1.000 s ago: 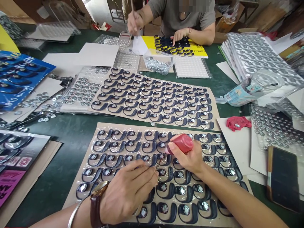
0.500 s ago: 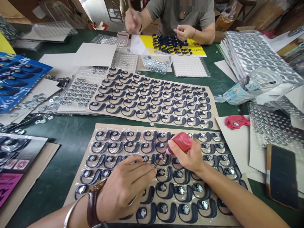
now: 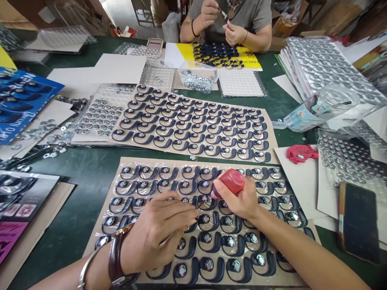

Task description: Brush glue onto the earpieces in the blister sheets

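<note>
My left hand (image 3: 157,231) is closed in a pinch on a thin pointed tool (image 3: 200,205), its tip over the middle rows of the near cardboard sheet (image 3: 102,217). That sheet carries several rows of dark hook-shaped parts with round shiny centres under clear film. My right hand (image 3: 242,199) is wrapped round a small red bottle (image 3: 229,181), tilted with its nozzle down toward the tool's tip. A watch and a bangle are on my left wrist.
A second filled sheet (image 3: 272,141) lies beyond the near one. Across the table a person's hands (image 3: 220,24) work above a yellow sheet (image 3: 181,50). A clear box of shiny discs (image 3: 198,78), blister trays (image 3: 326,64), a red scrap (image 3: 300,154) and a dark phone (image 3: 358,221) lie around.
My left hand has crept slightly up and left with the tool; the red bottle stays put. The person opposite has lifted both hands off the yellow sheet toward the chest.
</note>
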Available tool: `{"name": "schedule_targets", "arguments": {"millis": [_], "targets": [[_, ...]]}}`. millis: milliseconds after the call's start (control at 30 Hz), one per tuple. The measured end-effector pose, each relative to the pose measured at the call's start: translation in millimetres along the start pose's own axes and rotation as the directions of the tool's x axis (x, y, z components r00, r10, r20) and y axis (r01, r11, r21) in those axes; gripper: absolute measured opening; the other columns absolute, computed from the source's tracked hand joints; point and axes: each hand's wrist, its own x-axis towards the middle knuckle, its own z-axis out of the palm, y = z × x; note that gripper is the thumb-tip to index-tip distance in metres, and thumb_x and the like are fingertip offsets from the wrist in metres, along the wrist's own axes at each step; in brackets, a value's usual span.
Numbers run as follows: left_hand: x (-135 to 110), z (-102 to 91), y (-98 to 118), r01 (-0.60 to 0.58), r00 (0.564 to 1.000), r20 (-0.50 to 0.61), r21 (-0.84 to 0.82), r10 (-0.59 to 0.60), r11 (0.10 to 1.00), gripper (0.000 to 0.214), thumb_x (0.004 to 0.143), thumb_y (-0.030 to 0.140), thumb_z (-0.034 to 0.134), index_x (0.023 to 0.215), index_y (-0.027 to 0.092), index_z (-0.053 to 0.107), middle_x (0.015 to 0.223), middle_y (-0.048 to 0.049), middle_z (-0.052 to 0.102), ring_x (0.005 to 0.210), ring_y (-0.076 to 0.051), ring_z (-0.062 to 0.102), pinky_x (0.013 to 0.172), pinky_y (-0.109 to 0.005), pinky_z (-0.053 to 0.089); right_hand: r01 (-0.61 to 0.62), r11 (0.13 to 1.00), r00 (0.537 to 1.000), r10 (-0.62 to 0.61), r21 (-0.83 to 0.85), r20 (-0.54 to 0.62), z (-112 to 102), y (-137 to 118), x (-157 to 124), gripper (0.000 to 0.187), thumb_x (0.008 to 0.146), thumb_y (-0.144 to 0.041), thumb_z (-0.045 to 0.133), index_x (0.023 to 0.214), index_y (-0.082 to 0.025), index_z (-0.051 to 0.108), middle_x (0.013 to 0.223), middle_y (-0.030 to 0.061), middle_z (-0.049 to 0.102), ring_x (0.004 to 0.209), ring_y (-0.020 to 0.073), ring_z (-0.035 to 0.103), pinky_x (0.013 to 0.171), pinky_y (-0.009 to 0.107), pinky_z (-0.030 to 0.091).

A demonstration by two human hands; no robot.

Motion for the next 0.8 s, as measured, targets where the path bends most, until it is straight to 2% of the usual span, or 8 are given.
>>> {"name": "schedule_targets", "arguments": {"millis": [233, 400, 500, 567, 667, 733, 800], "targets": [[9, -3.4, -7, 0.068, 0.997, -0.028, -0.079, -0.070, 0.995, 0.023, 0.086, 0.003, 0.050, 0.102, 0.015, 0.064, 0.092, -0.0062, 0.071, 0.079, -0.015, 0.067, 0.080, -0.035, 0.051, 0.047, 0.999, 0.999, -0.047, 0.000, -0.012, 2, -1, -1, 0.020, 0.086, -0.034, 0.056, 0.074, -0.020, 0.065, 0.055, -0.0008, 0.062, 0.048, 0.0133, 0.059, 0.049, 0.025, 0.050], [17, -6.0, -10, 0.125, 0.992, -0.002, -0.090, -0.125, 0.988, 0.019, 0.091, 0.009, 0.050, 0.098, 0.015, 0.067, 0.088, -0.0056, 0.072, 0.076, -0.016, 0.067, 0.077, -0.034, 0.052, 0.146, 0.989, 0.989, -0.146, -0.024, -0.031, 5, 0, -3, 0.016, 0.085, -0.032, 0.059, 0.076, -0.020, 0.063, 0.061, 0.0009, 0.066, 0.051, 0.0142, 0.062, 0.048, 0.025, 0.049], [16, -5.7, -12, 0.132, 0.991, 0.011, -0.098, -0.131, 0.986, 0.019, 0.091, 0.010, 0.050, 0.099, 0.015, 0.067, 0.089, -0.0064, 0.072, 0.077, -0.016, 0.068, 0.077, -0.034, 0.052, 0.167, 0.986, 0.986, -0.166, 0.022, -0.028, 5, -1, -4, 0.012, 0.082, -0.030, 0.063, 0.076, -0.019, 0.063, 0.063, 0.0007, 0.066, 0.048, 0.0136, 0.061, 0.046, 0.025, 0.049], [13, -4.6, -13, 0.121, 0.993, 0.001, -0.095, -0.121, 0.988, 0.019, 0.090, 0.009, 0.051, 0.099, 0.015, 0.066, 0.091, -0.0059, 0.072, 0.079, -0.016, 0.068, 0.078, -0.034, 0.051, 0.097, 0.987, 0.995, -0.094, 0.127, -0.028, 1, -3, -4, 0.011, 0.082, -0.029, 0.063, 0.079, -0.019, 0.063, 0.064, 0.0005, 0.067, 0.051, 0.0143, 0.063, 0.048, 0.026, 0.051], [8, -2.6, -12, 0.068, 0.998, -0.014, -0.073, -0.069, 0.995, 0.022, 0.087, 0.004, 0.053, 0.102, 0.015, 0.064, 0.094, -0.0053, 0.071, 0.081, -0.015, 0.067, 0.080, -0.035, 0.050, -0.104, 0.945, 0.994, 0.093, 0.309, 0.050, -11, -6, 3, 0.014, 0.087, -0.032, 0.058, 0.083, -0.019, 0.064, 0.065, 0.0003, 0.067, 0.056, 0.0140, 0.065, 0.052, 0.026, 0.054], [4, -2.1, -10, 0.025, 1.000, -0.008, -0.041, -0.025, 0.999, 0.026, 0.084, 0.001, 0.051, 0.103, 0.013, 0.063, 0.096, -0.0059, 0.071, 0.082, -0.015, 0.067, 0.082, -0.036, 0.050, -0.184, 0.931, 0.981, 0.153, 0.316, 0.120, -19, -8, 11, 0.019, 0.087, -0.036, 0.059, 0.082, -0.019, 0.065, 0.068, 0.0011, 0.068, 0.057, 0.0135, 0.065, 0.053, 0.025, 0.054], [3, -2.4, -8, -0.024, 1.000, 0.000, 0.010, 0.024, 1.000, 0.028, 0.082, 0.000, 0.049, 0.105, 0.012, 0.062, 0.097, -0.0069, 0.070, 0.083, -0.016, 0.066, 0.082, -0.036, 0.051, -0.186, 0.951, 0.979, 0.156, 0.247, 0.134, -23, -6, 19, 0.020, 0.082, -0.039, 0.064, 0.080, -0.019, 0.066, 0.070, 0.0016, 0.069, 0.059, 0.0138, 0.065, 0.053, 0.025, 0.054]]}}
